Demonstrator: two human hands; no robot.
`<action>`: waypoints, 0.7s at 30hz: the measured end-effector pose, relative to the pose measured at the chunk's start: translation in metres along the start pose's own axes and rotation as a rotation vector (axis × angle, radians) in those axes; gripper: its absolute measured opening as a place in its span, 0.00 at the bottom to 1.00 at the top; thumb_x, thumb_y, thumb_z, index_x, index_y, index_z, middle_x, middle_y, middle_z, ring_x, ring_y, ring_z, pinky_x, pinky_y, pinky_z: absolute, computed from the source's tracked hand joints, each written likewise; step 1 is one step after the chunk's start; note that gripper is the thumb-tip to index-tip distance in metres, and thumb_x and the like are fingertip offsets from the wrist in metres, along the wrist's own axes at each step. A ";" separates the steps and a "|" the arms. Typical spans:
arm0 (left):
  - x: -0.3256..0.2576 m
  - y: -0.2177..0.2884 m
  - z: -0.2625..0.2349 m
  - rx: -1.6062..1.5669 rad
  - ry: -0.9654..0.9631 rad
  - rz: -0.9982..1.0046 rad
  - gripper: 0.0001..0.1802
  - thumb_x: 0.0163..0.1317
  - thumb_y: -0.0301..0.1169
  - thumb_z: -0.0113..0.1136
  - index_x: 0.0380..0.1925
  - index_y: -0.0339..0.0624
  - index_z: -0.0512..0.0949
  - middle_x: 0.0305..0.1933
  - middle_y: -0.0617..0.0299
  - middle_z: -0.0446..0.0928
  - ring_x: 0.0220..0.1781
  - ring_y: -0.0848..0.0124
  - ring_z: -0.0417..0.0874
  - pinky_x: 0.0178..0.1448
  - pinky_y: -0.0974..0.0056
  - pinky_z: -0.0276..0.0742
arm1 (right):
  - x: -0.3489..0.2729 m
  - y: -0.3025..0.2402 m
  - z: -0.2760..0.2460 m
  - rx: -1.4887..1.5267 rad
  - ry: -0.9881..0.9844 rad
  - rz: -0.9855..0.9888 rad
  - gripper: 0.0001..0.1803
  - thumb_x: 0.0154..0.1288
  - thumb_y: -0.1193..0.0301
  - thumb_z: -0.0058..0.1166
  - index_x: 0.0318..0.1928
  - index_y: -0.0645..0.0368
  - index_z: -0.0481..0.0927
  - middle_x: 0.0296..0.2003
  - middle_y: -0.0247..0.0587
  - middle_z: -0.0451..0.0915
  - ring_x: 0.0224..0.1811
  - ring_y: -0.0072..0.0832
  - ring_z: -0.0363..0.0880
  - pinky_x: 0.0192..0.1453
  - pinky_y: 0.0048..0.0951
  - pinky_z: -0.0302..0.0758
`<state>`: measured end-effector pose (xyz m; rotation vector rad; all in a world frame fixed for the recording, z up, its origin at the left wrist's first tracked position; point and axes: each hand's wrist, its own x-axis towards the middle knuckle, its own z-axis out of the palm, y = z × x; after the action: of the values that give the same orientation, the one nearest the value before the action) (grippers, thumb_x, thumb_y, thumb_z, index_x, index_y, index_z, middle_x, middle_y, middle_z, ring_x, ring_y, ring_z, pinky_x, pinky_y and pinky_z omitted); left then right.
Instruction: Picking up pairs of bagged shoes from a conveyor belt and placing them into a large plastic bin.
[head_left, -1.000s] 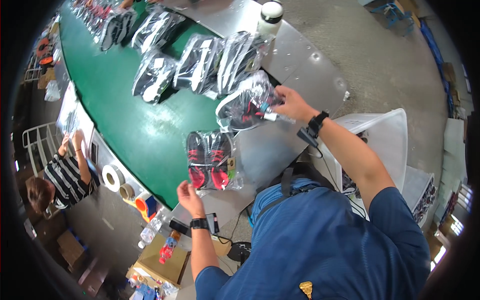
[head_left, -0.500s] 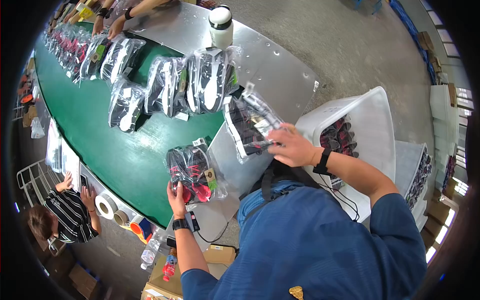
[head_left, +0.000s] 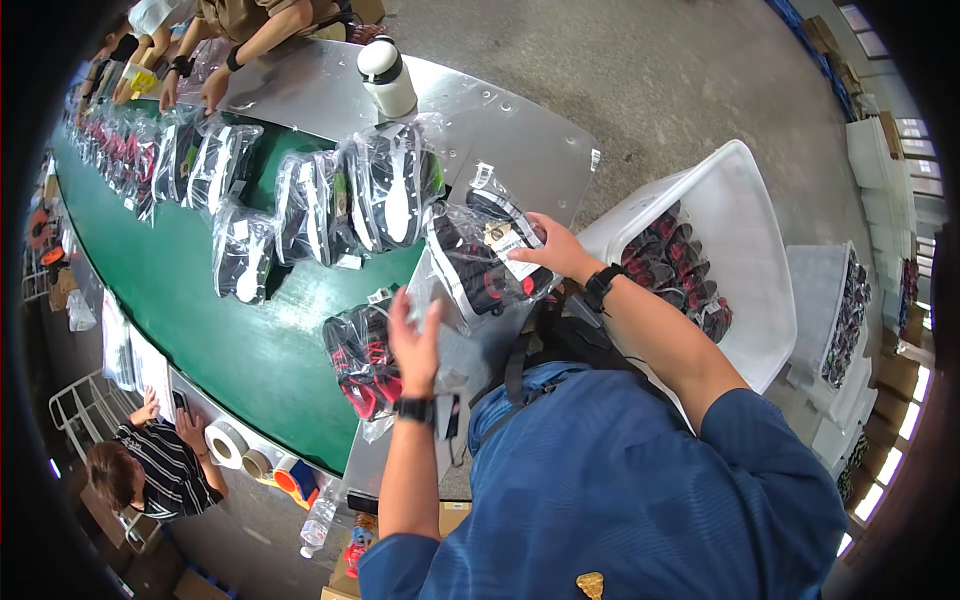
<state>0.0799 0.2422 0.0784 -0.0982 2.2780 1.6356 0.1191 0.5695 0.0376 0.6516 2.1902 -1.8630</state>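
Note:
My right hand (head_left: 553,249) grips the edge of a clear plastic bag of black-and-white sneakers (head_left: 462,258), with fingers near a paper tag. The bag rests over the metal table edge close to my body. My left hand (head_left: 414,338), slightly blurred, is raised with fingers apart and holds nothing. Just left of it, partly hidden by it, lies a bagged pair of black sneakers with red details (head_left: 357,355). Farther along, several bagged black-and-white sneakers (head_left: 392,190) stand in a row on the green belt (head_left: 200,310).
A white bottle (head_left: 388,82) stands on the metal table top (head_left: 480,120). At right, a white bin (head_left: 755,290) holds dark-and-red shoes. A co-worker's hands (head_left: 208,95) touch bags at the far left; another person (head_left: 150,465) is near tape rolls (head_left: 228,443).
My left hand has let go of the black-and-red sneakers and moved right and up. My right hand keeps the black-and-white pair, its grip now nearer the tag. The view has shifted slightly.

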 end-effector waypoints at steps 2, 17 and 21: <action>0.016 -0.007 0.037 -0.190 -0.141 -0.165 0.33 0.67 0.37 0.72 0.67 0.32 0.71 0.63 0.49 0.79 0.62 0.63 0.79 0.66 0.59 0.74 | 0.001 -0.017 0.012 0.074 -0.082 0.096 0.55 0.56 0.57 0.79 0.75 0.70 0.62 0.64 0.55 0.77 0.64 0.37 0.78 0.67 0.34 0.75; -0.022 -0.065 0.004 -0.921 -0.084 -0.860 0.17 0.77 0.34 0.52 0.57 0.34 0.76 0.54 0.53 0.82 0.57 0.60 0.85 0.62 0.55 0.82 | -0.079 -0.152 0.064 -0.099 -0.352 -0.271 0.31 0.63 0.62 0.70 0.65 0.56 0.79 0.43 0.36 0.77 0.43 0.28 0.78 0.49 0.31 0.77; -0.071 -0.016 -0.089 -0.548 0.043 -0.608 0.13 0.75 0.34 0.61 0.53 0.39 0.81 0.42 0.63 0.83 0.44 0.71 0.85 0.46 0.67 0.82 | -0.034 -0.061 0.028 -0.311 0.288 -0.156 0.24 0.64 0.66 0.69 0.60 0.58 0.81 0.42 0.37 0.79 0.42 0.27 0.79 0.48 0.31 0.78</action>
<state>0.1304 0.1439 0.1108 -0.8631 1.5265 1.8355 0.1179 0.5289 0.1003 0.7421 2.7112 -1.5172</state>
